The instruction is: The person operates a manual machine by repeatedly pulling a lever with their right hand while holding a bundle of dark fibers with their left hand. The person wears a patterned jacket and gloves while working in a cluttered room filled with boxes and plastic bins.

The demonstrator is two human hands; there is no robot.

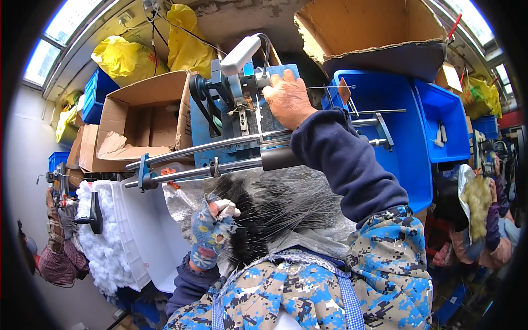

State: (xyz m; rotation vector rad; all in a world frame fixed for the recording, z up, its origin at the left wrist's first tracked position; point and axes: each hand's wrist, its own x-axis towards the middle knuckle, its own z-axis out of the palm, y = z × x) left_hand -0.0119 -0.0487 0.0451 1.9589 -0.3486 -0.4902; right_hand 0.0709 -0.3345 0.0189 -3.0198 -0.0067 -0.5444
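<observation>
My left hand [212, 230], in a worn, patterned blue cloth glove with bare or wrapped fingertips, is closed low over my lap. What it holds, if anything, I cannot make out. Right beside it lies a bundle of long black bristles [294, 201], spread over a greyish plastic sheet. Reaching forward, my right hand [289, 99] has its fingers bent on the top of a small blue bench machine [234, 146]; the part under them is hidden. This machine carries a white sewing-style head [240, 54], a black belt wheel, and two steel rods [220, 146] across its front.
A torn cardboard box [143, 118] stands left of the machine, another [379, 27] at the back right. Blue bins [410, 165] lie to the right. At left is a white tub [146, 231] beside white fluff [102, 236]. Other people work at both sides.
</observation>
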